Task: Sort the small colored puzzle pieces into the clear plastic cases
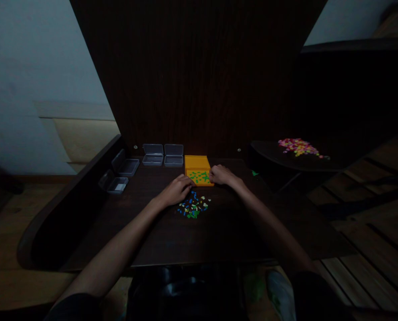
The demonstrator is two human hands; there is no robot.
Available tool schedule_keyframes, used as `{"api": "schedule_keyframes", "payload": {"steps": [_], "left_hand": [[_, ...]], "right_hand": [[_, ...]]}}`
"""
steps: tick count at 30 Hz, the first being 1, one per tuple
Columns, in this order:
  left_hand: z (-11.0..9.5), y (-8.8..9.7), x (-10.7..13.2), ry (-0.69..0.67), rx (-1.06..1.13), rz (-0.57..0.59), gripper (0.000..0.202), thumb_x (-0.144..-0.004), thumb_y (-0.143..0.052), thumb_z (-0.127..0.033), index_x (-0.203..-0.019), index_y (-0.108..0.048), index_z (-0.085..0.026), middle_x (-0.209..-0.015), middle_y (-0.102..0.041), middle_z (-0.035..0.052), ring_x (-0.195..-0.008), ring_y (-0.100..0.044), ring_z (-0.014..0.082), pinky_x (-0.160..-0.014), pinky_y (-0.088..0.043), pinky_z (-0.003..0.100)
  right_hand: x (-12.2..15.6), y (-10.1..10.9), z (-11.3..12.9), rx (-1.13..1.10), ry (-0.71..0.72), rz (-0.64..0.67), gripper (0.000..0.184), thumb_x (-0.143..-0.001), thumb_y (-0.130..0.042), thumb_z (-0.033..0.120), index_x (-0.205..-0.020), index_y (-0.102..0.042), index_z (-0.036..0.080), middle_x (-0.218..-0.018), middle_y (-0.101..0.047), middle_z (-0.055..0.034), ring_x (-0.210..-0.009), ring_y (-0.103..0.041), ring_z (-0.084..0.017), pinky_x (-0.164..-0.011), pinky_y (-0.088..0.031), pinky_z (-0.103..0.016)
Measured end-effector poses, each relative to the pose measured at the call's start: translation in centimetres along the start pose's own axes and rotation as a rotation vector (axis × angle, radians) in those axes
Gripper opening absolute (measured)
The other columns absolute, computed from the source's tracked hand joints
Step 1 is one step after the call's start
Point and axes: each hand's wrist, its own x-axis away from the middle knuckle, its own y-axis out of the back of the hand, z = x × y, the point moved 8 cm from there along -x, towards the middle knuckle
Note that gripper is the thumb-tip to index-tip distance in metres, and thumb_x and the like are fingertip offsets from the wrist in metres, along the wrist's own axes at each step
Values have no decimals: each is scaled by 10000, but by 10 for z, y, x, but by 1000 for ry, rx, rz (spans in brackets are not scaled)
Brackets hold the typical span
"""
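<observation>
An open orange box [196, 163] stands at the middle back of the dark table [172, 236], with several small green pieces lying in its near half. In front of it lies a small heap of mixed beads [193, 207], blue, green, yellow and white. My left hand [176, 189] rests just left of the heap with its fingers curled down at the box's near left corner; what they hold is hidden. My right hand [220, 174] sits curled against the box's right edge, and I cannot make out anything in it.
Two clear plastic boxes [163, 154] stand open left of the orange box, and two more [120, 174] lie along the table's raised left rim. A pile of pink and yellow pieces [298, 146] lies on a dark side surface at the right. A wooden slat floor runs beyond.
</observation>
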Motion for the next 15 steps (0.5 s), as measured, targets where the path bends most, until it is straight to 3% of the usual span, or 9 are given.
{"api": "schedule_keyframes", "payload": {"steps": [4, 8, 11, 15], "left_hand": [[-1, 0, 0, 2, -1, 1, 219, -902, -443, -127, -985, -639, -180, -983, -673, 64, -993, -565, 200, -919, -459, 357], [-3, -2, 0, 0, 0, 16, 219, -903, -445, -133, -990, -642, -177, -992, -676, 68, -1003, -564, 203, -924, -459, 358], [-5, -5, 0, -11, -1, 27, 208, -910, -455, -160, -989, -648, -168, -996, -678, 75, -1007, -561, 203, -928, -458, 352], [-11, -13, 0, -49, -9, 62, 188, -909, -489, -195, -993, -656, -177, -1006, -666, 72, -1011, -558, 205, -953, -444, 364]], "right_hand": [[2, 3, 0, -19, 36, -14, 182, -791, -556, 153, -788, -738, 148, -848, -721, -118, -694, -620, -164, -533, -315, -233], [11, 8, 9, -159, 210, -40, 171, -803, -559, 162, -834, -722, 123, -761, -681, -61, -647, -568, -124, -555, -330, -210], [26, 1, 23, -260, 357, 22, 168, -778, -565, 143, -839, -718, 110, -699, -637, -16, -598, -516, -103, -551, -331, -199], [46, -16, 32, -273, 427, 147, 189, -765, -549, 127, -832, -725, 108, -673, -633, -4, -585, -516, -101, -561, -351, -198]]}}
